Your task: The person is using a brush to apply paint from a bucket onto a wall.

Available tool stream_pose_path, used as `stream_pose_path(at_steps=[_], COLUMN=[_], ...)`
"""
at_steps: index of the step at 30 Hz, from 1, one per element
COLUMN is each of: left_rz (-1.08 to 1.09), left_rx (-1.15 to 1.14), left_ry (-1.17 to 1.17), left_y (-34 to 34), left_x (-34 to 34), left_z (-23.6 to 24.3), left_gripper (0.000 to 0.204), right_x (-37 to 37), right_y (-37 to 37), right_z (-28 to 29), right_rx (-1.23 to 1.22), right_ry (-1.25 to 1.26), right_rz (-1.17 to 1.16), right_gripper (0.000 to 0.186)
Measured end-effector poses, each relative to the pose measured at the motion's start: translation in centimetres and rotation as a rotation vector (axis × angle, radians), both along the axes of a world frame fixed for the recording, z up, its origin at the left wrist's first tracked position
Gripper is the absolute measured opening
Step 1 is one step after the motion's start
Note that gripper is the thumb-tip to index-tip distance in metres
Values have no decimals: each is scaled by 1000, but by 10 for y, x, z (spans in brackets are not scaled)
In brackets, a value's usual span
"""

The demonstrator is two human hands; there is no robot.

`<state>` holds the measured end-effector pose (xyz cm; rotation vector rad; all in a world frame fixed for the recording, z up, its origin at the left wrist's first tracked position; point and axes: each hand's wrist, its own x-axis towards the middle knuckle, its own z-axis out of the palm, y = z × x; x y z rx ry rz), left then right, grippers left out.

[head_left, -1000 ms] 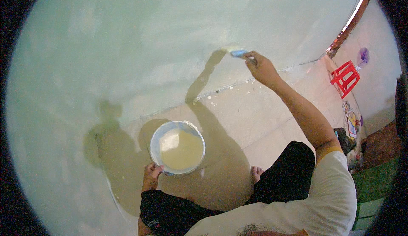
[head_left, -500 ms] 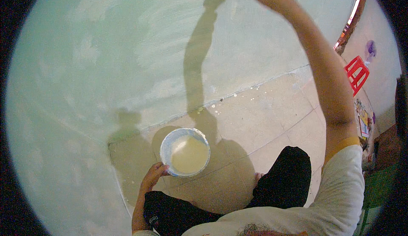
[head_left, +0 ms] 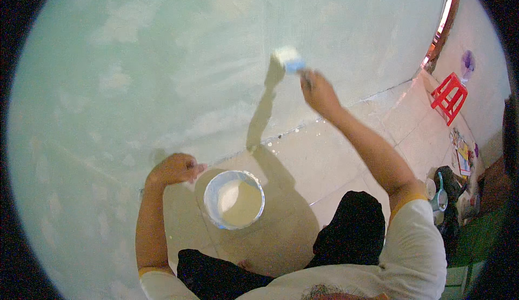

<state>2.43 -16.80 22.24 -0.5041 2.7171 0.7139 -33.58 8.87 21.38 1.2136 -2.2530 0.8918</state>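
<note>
1. Head view, shift: down from the top edge comes the flat paintbrush [head_left: 292, 62] with the right hand [head_left: 320, 92], now at upper centre; the left hand [head_left: 175, 169], on the bucket's rim half a second ago, is now off it, at centre left.
2. Head view, grip: the right hand grasps the brush by its handle, fingers wrapped around it. The left hand is released, its fingers loosely bent, with nothing visible in it; its palm is hidden.
3. Head view, step: pale, blurred bristles meet the arm's shadow on the green-white wall [head_left: 162, 78], so they appear to be at the surface. Long, even, overlapping strokes with light pressure would probably serve best, since the coat looks patchy at left; wiping excess off on the rim should limit drips, as pale spots [head_left: 297, 131] dot the floor tiles [head_left: 340, 170] along the wall's foot.
4. Head view, container: the round paint bucket [head_left: 208, 193] stands on the tiles at lower centre, near the left hand but apart from it. Cream-yellow paint [head_left: 246, 207] lies below the whitish rim, half shaded; its depth cannot be told. With no hand steadying the bucket, a knock could tip it.
</note>
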Motion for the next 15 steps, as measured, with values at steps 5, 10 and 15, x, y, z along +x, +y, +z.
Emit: stream_pose_path(at_steps=[5, 10, 15], left_rz=[121, 345, 583], left_rx=[170, 325, 567], left_ry=[-65, -523, -748], left_y=[-7, -60, -96], left_x=[-41, -23, 19], left_z=[14, -71, -149], left_gripper=[51, 54, 54], right_x=[-12, -45, -98], right_y=[16, -1, 6], right_z=[-25, 116, 284], right_rx=[140, 180, -279], right_ry=[-143, 9, 728], right_rz=[38, 29, 151], right_gripper=[23, 26, 32])
